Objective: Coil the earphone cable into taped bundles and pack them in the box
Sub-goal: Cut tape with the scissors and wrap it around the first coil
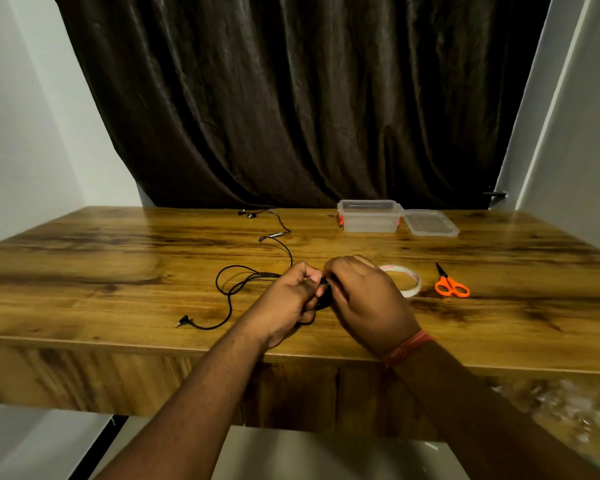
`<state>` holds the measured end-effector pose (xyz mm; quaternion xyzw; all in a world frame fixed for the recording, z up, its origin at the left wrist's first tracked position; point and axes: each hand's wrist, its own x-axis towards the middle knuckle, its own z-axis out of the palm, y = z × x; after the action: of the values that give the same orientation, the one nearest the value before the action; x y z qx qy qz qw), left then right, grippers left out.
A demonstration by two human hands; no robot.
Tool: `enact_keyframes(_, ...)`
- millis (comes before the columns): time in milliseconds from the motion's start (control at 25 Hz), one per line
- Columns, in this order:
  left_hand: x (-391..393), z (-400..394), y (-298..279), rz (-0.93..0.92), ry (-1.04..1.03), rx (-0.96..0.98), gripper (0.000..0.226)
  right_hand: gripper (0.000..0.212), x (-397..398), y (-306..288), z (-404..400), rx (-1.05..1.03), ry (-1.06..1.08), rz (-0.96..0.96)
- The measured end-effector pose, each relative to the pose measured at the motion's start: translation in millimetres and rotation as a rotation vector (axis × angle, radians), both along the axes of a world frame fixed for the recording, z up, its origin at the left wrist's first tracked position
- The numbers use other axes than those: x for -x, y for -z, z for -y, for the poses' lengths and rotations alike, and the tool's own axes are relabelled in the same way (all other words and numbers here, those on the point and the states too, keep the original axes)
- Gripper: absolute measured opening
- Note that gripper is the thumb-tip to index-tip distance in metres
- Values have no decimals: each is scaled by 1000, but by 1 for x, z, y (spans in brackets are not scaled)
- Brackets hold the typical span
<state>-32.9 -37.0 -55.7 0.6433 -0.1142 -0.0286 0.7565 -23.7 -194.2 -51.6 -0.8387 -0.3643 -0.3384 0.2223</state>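
A black earphone cable lies in loose loops on the wooden table. Its earbuds rest near the far edge and its plug near the front left. My left hand and my right hand meet over the middle of the table, both closed on a small dark coil of the cable pinched between them. Most of that coil is hidden by my fingers. A roll of clear tape sits just behind my right hand. The clear plastic box stands open at the back.
The box's lid lies flat to the right of the box. Orange-handled scissors rest right of the tape roll. A dark curtain hangs behind the table. The table's front edge runs under my forearms.
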Motion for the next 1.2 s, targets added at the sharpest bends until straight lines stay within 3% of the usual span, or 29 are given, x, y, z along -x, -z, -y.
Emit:
enact_keyframes(280, -2, -2, -1, -36, -9, 67, 26, 12, 5, -2, -1, 40, 23, 29)
enact_keyframes(520, -5, -2, -1, -57, -14, 46, 11, 14, 4, -3, 1, -45, 60, 27)
enact_keyframes(1200, -5, -3, 0, -14, -10, 0, 20, 9, 5, -2, -3, 86, 45, 28)
